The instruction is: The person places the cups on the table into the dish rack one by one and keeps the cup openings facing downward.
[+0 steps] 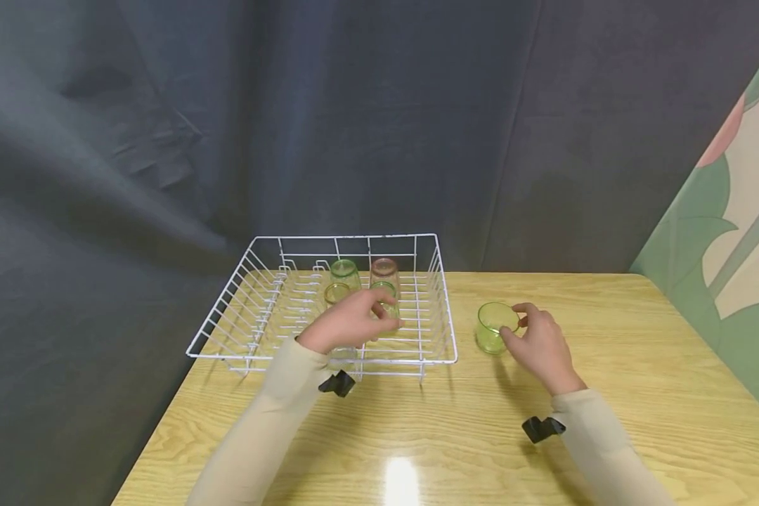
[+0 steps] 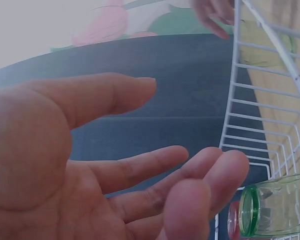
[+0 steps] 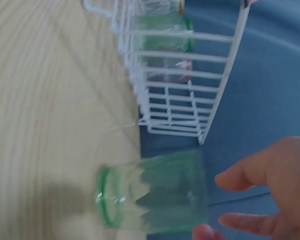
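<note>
A light green glass (image 1: 490, 340) stands upright on the table to the right of the rack. My right hand (image 1: 540, 348) is at its rim, thumb and fingers spread. In the right wrist view the thumb is apart from the glass (image 3: 160, 195); whether a fingertip touches it, I cannot tell. Over the white wire rack (image 1: 379, 362) hovers my left hand (image 1: 354, 320), fingers loosely spread with nothing between them. A green glass (image 1: 388, 309) in the rack is nearest to it. Behind stand another green glass (image 1: 344, 269) and a pink glass (image 1: 384, 267), bottoms up.
A yellowish glass (image 1: 337, 292) is also in the rack, partly behind my left hand. The rack's left half has rows of wire prongs (image 1: 272, 302). A dark curtain (image 1: 379, 140) hangs behind the wooden table (image 1: 455, 436); floral fabric (image 1: 721, 253) is on the right.
</note>
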Demonstrator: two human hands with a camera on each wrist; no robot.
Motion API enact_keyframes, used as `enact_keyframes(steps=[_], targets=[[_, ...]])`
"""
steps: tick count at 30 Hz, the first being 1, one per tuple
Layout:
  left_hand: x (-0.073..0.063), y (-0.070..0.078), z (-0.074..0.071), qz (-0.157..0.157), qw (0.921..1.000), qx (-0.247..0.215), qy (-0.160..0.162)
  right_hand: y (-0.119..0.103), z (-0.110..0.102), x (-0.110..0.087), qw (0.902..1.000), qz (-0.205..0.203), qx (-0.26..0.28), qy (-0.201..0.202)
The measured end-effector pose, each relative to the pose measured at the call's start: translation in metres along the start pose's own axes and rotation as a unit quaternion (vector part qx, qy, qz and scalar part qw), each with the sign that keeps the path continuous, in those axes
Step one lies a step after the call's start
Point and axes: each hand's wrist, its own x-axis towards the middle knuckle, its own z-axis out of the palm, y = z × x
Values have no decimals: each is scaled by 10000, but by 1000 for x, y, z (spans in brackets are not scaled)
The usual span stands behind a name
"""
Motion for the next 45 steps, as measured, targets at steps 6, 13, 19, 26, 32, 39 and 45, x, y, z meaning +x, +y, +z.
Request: enact_keyframes(steps=[6,13,19,26,32,39,45], targets=[[-17,-8,0,32,9996,-250,91,21,8,7,9982,513,154,-281],[-34,-17,15,-17,9982,-605,-11,34,12,10,9951,788,206,-566],[-39,-19,29,182,9970,-679,-334,36,10,11,9920,842,240,-912],[-42,-21,31,226,9976,-647,-47,37,11,12,9887,874,504,-1107],[-43,-21,30,265,9989,-278,260,40,12,13,9890,887,502,-1068],[-43,-23,32,-195,9981,83,585,37,13,14,9899,857,488,-1022],[-38,-30,35,-128,9971,296,690,36,16,13,9898,884,473,-1008]])
